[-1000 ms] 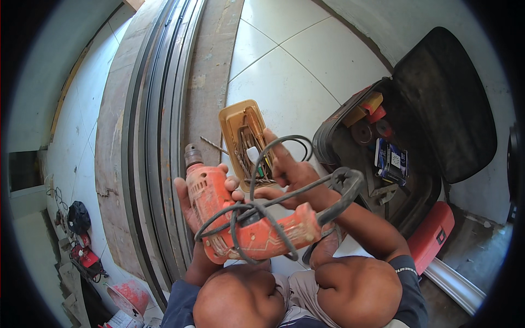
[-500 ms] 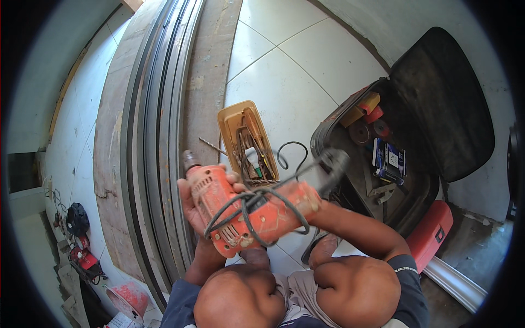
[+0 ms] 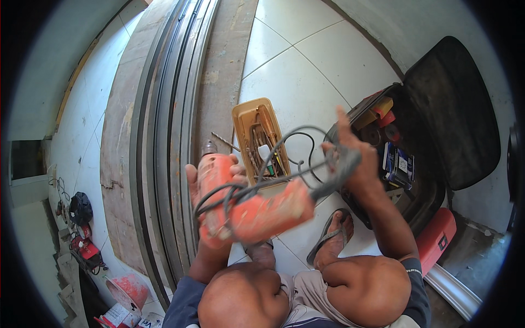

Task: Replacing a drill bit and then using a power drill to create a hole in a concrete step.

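Observation:
My left hand is wrapped round the front body of a worn orange-red power drill, its chuck pointing away from me. A black power cord loops round the drill's middle. At the handle's end my right hand is closed round the cord, index finger stretched out; motion blurs it slightly. Beyond the drill lies a tan plastic tray holding several drill bits, a wooden-handled tool and a small white tube with a green tip. A long drill bit lies beside the tray.
Long dark metal profiles run along boards to the left. An open black case with discs and small boxes stands at the right, beside a red box. Far left are a red power tool and a pinkish-red bucket.
My right hand has come from behind the drill's handle out to the right, drawing the cord with it. Cord loops round the drill have shifted. The drill has turned slightly, its chuck pointing straighter ahead.

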`<state>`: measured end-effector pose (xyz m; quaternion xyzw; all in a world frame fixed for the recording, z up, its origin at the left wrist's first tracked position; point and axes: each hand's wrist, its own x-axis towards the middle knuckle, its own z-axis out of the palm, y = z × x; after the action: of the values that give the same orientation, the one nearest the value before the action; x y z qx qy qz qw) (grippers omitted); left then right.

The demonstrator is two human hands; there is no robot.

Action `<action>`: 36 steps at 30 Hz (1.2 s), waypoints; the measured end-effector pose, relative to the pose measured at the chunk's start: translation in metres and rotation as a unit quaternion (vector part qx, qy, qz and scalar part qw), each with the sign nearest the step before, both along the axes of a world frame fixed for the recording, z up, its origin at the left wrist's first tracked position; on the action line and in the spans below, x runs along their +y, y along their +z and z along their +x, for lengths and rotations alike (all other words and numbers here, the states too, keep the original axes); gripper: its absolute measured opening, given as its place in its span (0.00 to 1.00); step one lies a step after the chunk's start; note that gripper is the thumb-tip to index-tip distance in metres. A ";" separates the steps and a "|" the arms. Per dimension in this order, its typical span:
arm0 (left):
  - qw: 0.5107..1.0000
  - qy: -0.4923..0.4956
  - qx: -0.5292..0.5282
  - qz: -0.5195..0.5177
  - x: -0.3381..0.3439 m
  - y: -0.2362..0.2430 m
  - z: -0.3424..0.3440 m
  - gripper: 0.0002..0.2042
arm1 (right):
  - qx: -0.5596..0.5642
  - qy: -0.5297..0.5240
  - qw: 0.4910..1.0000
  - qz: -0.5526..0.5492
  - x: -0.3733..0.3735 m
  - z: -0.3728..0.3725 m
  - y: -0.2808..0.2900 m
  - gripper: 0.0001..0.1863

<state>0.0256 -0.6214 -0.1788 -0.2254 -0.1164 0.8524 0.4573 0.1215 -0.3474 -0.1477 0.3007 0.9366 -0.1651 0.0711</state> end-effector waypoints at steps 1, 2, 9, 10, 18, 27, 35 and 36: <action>0.999 0.022 0.027 -0.022 0.008 0.003 0.004 0.38 | 0.047 0.117 0.991 -0.036 -0.010 0.004 -0.015 0.18; 0.999 0.018 0.029 -0.017 0.013 0.001 0.005 0.38 | 0.089 0.227 0.968 -0.065 -0.018 0.014 -0.035 0.23; 0.919 0.145 0.309 -0.198 0.031 0.014 0.005 0.33 | -0.107 0.423 0.701 -0.564 -0.077 0.038 -0.011 0.17; 0.914 0.149 0.313 -0.209 0.021 0.010 -0.004 0.33 | -0.125 0.432 0.654 -0.608 -0.065 0.045 0.002 0.16; 0.952 0.048 0.296 -0.057 0.001 0.002 -0.011 0.38 | 0.166 -0.068 0.959 -0.220 0.069 0.016 -0.018 0.26; 0.928 0.129 0.279 -0.210 0.017 0.006 0.004 0.42 | 0.082 0.327 0.916 -0.215 -0.045 0.008 -0.030 0.16; 0.854 0.190 0.347 -0.339 0.004 -0.010 -0.009 0.41 | -0.058 0.284 0.778 -0.558 -0.038 0.039 0.007 0.18; 0.807 0.187 0.395 -0.398 -0.008 -0.013 -0.010 0.40 | 0.027 0.144 0.775 -0.614 -0.023 0.050 0.014 0.17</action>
<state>0.0155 -0.6294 -0.1915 -0.0047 0.3836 0.9085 0.1656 0.1716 -0.3705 -0.1335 0.0506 0.6700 -0.7012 0.2385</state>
